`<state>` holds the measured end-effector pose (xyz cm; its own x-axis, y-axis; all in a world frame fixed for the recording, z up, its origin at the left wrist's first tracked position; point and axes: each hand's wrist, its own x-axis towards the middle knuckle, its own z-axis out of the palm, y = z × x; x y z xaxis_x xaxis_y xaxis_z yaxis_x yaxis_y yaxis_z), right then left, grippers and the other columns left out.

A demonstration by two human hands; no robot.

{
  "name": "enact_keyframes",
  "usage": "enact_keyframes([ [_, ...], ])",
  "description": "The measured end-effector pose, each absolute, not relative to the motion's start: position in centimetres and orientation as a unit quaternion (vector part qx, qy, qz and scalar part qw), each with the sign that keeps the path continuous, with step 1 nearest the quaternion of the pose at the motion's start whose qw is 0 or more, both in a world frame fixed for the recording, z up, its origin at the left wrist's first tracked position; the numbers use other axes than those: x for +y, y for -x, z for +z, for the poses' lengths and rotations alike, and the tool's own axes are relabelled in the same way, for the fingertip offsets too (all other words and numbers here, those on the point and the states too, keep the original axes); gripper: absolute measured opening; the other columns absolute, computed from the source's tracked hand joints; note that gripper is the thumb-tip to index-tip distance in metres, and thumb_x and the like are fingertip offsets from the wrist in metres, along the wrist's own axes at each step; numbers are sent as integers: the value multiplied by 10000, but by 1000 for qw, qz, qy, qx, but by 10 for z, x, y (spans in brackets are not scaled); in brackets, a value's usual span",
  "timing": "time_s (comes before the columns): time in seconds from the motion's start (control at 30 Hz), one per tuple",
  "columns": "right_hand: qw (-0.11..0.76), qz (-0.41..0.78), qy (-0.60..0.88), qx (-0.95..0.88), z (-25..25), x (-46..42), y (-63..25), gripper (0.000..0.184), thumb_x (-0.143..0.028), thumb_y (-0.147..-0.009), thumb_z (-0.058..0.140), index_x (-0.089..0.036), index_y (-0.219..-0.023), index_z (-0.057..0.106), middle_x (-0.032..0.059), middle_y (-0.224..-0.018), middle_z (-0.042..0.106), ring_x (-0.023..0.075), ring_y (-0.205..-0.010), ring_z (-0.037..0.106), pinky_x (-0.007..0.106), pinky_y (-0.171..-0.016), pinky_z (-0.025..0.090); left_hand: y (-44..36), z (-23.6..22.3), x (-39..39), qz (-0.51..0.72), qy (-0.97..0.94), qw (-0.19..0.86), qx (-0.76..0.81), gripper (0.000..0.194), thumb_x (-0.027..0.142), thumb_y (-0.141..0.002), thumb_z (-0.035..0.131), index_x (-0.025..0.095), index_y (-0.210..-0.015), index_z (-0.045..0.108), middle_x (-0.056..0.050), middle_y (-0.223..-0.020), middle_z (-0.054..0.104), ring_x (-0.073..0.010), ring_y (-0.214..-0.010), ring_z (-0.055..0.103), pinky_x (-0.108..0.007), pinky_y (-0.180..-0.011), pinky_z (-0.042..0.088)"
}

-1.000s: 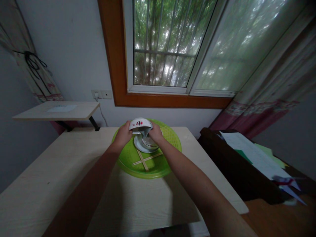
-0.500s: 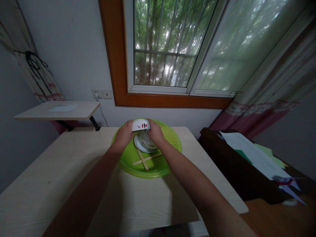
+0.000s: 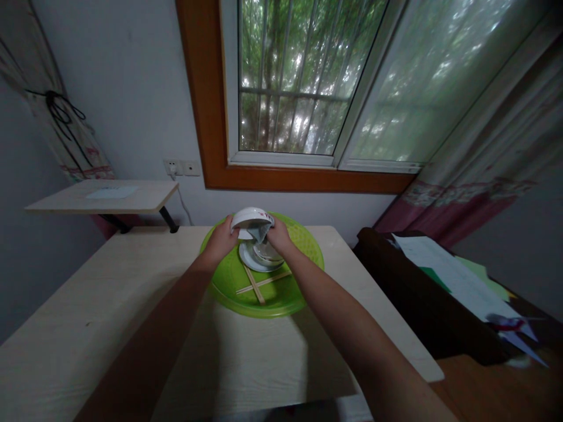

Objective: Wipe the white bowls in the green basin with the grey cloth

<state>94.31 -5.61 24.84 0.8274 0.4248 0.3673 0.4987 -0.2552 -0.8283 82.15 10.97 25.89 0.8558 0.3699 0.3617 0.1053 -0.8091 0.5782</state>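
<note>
Above a green basin, a white bowl with a small red print near its right rim is tipped, its opening turned downward and toward me. My left hand grips the bowl's left rim, fingers closed. My right hand is closed on its right side, together with a greyish cloth that hangs at the bowl's opening. Beneath them in the basin, a white plate lies under stacked dishes, partly hidden by my right hand. Crossed wooden chopsticks lie in front of the plate.
The basin stands on a pale wooden table against the wall. A small raised shelf with a paper on it is at the left. Right of the table, papers lie on a dark brown piece of furniture. A window is ahead.
The bowl has turned in my hands, so its opening now faces more toward me and its print has moved right. More of the cloth shows. The basin has stayed put.
</note>
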Motion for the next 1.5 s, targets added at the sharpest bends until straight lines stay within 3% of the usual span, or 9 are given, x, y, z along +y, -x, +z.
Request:
enact_keyframes([
  [0.17, 484, -62, 809, -329, 251, -60, -940, 350, -133, -821, 591, -181, -1135, 738, 84, -1180, 777, 252, -1084, 712, 373, -985, 541, -818, 266, 106, 233, -927, 270, 120, 374, 84, -911, 500, 162, -1270, 573, -147, -1174, 743, -273, -1120, 712, -377, -976, 547],
  [0.27, 423, -80, 830, -355, 255, -64, -936, 474, -77, -791, 574, -166, -1238, 704, 105, -1202, 766, 260, -1120, 695, 367, -1004, 528, -814, 270, 101, 224, -940, 231, 115, 488, 16, -864, 491, 159, -1328, 545, -163, -1242, 721, -273, -1175, 691, -378, -1024, 520],
  [0.43, 349, -95, 855, -372, 262, -67, -928, 661, -20, -762, 552, -176, -1400, 617, 127, -1322, 716, 270, -1215, 655, 394, -1090, 476, -811, 269, 97, 229, -950, 187, 104, 484, 37, -891, 477, 174, -1351, 540, -159, -1298, 692, -273, -1193, 678, -379, -1032, 517],
  [0.6, 401, -89, 839, -356, 258, -64, -932, 618, -10, -750, 525, -169, -1332, 663, 118, -1273, 740, 253, -1183, 672, 370, -1051, 503, -814, 266, 102, 256, -946, 179, 87, 513, 26, -858, 510, 157, -1352, 549, -170, -1362, 658, -282, -1252, 642, -396, -1091, 485],
  [0.77, 510, -60, 804, -299, 246, -58, -946, 365, -114, -818, 537, -184, -1099, 759, 76, -1114, 790, 247, -1046, 716, 386, -980, 550, -820, 263, 107, 274, -924, 245, 107, 405, 157, -926, 558, 163, -1330, 574, -156, -1301, 701, -273, -1208, 671, -383, -1063, 501],
  [0.87, 536, -49, 791, -290, 241, -56, -950, 334, -147, -819, 567, -200, -1083, 764, 59, -1125, 790, 249, -1058, 719, 410, -989, 550, -822, 260, 108, 260, -920, 270, 116, 371, 231, -938, 597, 145, -1298, 601, -170, -1252, 725, -288, -1165, 692, -384, -1019, 519],
  [1.0, 524, -54, 791, -312, 239, -55, -950, 347, -143, -811, 602, -207, -1119, 748, 63, -1172, 782, 252, -1086, 719, 407, -992, 550, -822, 259, 109, 241, -915, 300, 122, 301, 187, -934, 582, 159, -1229, 635, -146, -1199, 745, -265, -1117, 708, -358, -976, 529],
  [1.2, 465, -68, 807, -358, 246, -60, -944, 424, -69, -784, 576, -174, -1165, 730, 98, -1177, 778, 256, -1087, 715, 386, -990, 546, -818, 267, 105, 239, -927, 266, 113, 406, 4, -842, 524, 160, -1205, 618, -139, -1190, 732, -246, -1138, 684, -334, -992, 500],
  [1.5, 374, -105, 840, -379, 259, -65, -931, 607, -18, -757, 557, -155, -1340, 656, 150, -1268, 739, 297, -1177, 681, 416, -1033, 524, -809, 271, 99, 236, -949, 168, 122, 414, 28, -887, 505, 174, -1268, 576, -152, -1205, 710, -262, -1113, 686, -337, -950, 499],
])
